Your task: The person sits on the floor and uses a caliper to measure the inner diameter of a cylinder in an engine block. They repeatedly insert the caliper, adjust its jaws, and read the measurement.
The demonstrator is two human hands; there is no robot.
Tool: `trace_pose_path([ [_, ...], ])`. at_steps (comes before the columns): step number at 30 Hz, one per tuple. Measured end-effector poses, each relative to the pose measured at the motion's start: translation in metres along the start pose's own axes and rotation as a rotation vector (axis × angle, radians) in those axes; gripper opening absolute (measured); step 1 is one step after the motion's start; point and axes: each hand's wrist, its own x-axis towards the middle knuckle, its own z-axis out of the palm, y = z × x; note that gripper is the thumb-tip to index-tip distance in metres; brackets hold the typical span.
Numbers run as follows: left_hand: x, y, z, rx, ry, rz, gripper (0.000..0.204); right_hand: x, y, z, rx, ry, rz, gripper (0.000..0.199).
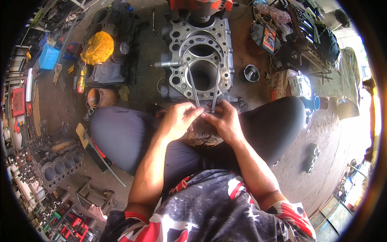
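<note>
An engine block (200, 60) with large round cylinder bores stands on the floor in front of my knees. My left hand (179, 120) and my right hand (223, 121) meet just below it. Together they pinch the near ends of two thin metal rods (204, 86), which reach up over the nearest bore. A short metal stud (165, 64) sticks out of the block's left side. A round, worn metal part (203, 138) lies on my lap under both hands.
A yellow cloth (98, 47) covers part of another engine at the upper left, near a rusty cylinder sleeve (101, 97). A second block with several bores (60, 167) lies at the lower left. A piston (250, 73) sits to the right. Tools and clutter fill the upper right.
</note>
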Motion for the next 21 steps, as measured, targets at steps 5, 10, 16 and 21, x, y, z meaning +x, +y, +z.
trace_pose_path([
  [5, 0.0012, -0.0012, 0.0003, 0.007, 0.003, 0.008, 0.037, 0.0007, -0.0022, 0.0012, -0.016, 0.011, 0.031, 0.033],
  [10, 0.0018, -0.0029, 0.0006, 0.01, 0.001, -0.003, 0.037, -0.0003, -0.0026, 0.0014, -0.035, 0.017, 0.031, 0.032],
  [16, 0.0027, -0.0037, -0.0004, -0.009, -0.014, -0.046, 0.043, 0.0017, -0.0002, 0.0005, -0.032, 0.01, 0.032, 0.032],
  [21, 0.0024, -0.0042, 0.0005, 0.007, -0.009, 0.001, 0.038, 0.0004, -0.001, 0.0006, -0.024, 0.015, 0.046, 0.033],
])
